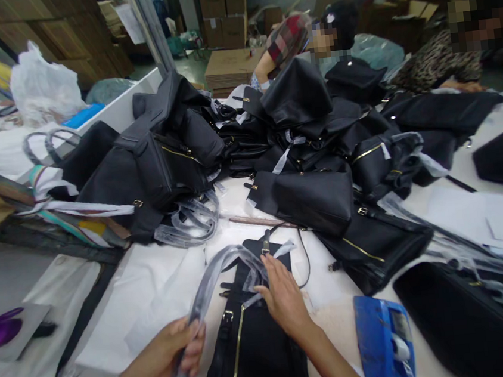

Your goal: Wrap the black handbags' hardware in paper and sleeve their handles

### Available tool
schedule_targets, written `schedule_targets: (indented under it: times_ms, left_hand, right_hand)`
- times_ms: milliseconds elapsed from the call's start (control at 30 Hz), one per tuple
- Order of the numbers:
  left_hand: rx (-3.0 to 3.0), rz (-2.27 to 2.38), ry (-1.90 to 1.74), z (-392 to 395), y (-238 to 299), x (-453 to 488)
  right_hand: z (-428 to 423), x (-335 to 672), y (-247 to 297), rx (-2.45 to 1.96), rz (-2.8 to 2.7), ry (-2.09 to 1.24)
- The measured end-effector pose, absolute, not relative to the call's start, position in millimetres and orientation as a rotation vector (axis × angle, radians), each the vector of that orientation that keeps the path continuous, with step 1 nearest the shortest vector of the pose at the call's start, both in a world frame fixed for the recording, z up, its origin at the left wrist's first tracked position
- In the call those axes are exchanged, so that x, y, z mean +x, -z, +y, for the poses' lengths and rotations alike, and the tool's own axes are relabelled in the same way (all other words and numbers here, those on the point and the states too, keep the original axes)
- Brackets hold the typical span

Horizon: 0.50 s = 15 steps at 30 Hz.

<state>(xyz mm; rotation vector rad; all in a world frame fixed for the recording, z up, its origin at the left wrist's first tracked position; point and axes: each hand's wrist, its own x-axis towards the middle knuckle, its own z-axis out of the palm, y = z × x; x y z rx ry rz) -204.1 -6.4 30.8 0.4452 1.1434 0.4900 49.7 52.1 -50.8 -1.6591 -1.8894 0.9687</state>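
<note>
A black bag [263,349] with a gold zipper and a buckle lies on the white table in front of me. My left hand [182,345] is closed around its strap [209,274], which is wrapped in clear plastic and arches up from the bag's top. My right hand [283,293] rests on the upper part of the bag, its fingers stretched out beside the strap's end and the small buckled tab [266,244]. Whether the fingertips press on the strap, I cannot tell.
Piled black bags [306,197] cover the table's far side. A blue tool [384,339] stands right of the bag, near another black bag [463,322]. Coiled plastic-wrapped straps [196,218] lie at the left. Co-workers, one in a plaid sleeve [287,38], work across the table.
</note>
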Motion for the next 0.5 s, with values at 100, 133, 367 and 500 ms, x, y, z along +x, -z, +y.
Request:
schedule_targets:
  times_ms: [100,133,367,500]
  left_hand:
    - [0.367,0.959,-0.802,50,-40,-155]
    - [0.384,0.949,-0.891,68,-37,-136]
    - [0.570,1.247,-1.033,122,26,-86]
    - [0.767,1.434,-0.880,70,46,-126]
  right_hand:
    - [19,37,14,-1.342,-1.494,-1.592]
    - [8,30,6,-1.176,-1.325,-1.853]
    - [-1,32,40,-1.569,-1.027,-1.922]
    - [40,83,70,-2.010,-1.275,-1.355]
